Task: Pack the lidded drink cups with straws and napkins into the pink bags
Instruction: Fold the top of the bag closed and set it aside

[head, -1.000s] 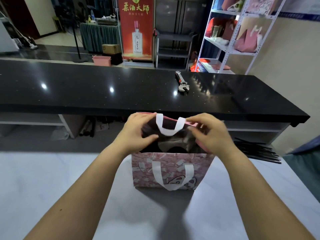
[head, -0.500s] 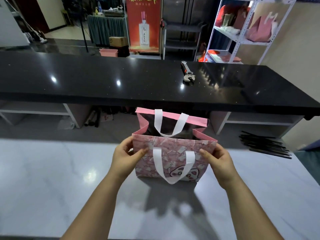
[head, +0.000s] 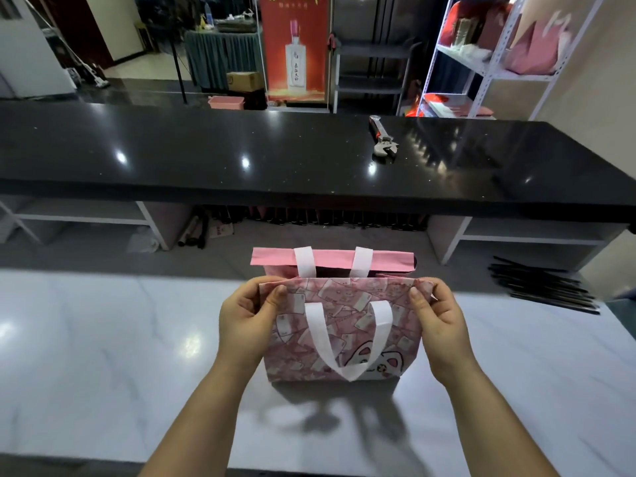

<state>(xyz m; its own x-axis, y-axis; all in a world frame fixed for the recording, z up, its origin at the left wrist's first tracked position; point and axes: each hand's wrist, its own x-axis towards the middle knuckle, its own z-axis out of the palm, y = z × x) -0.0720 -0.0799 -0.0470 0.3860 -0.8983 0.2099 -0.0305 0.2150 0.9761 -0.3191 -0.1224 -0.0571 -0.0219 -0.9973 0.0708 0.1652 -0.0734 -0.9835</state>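
Here, the pink bag (head: 347,325) stands upright on the pale counter (head: 103,339), mouth up, its long side running left to right; the left hand (head: 246,321) pinches its near top-left corner, the right hand (head: 438,325) the top-right corner.

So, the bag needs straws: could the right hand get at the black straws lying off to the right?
Probably yes, once it lets go. The right hand is pinching the top corner of the pink bag, and the black straws lie off to its right with nothing between them.
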